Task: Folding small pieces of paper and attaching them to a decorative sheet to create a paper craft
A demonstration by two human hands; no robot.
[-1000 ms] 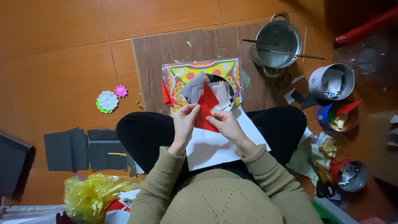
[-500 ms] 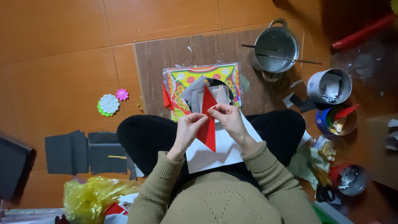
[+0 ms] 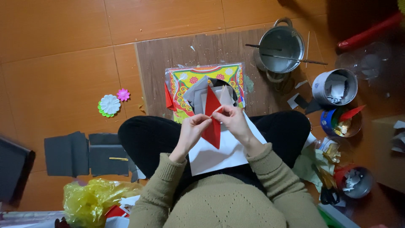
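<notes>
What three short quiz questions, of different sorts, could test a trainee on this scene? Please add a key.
1. True or false: both hands, the left hand and the right hand, hold the red paper.
2. What lies on the person's lap under the red paper? A) white sheet B) yellow bag C) black cards
3. Fill in: the metal pot stands on the ____ board.

Key: 1 true. 2 A, the white sheet. 3 brown, the board.
</notes>
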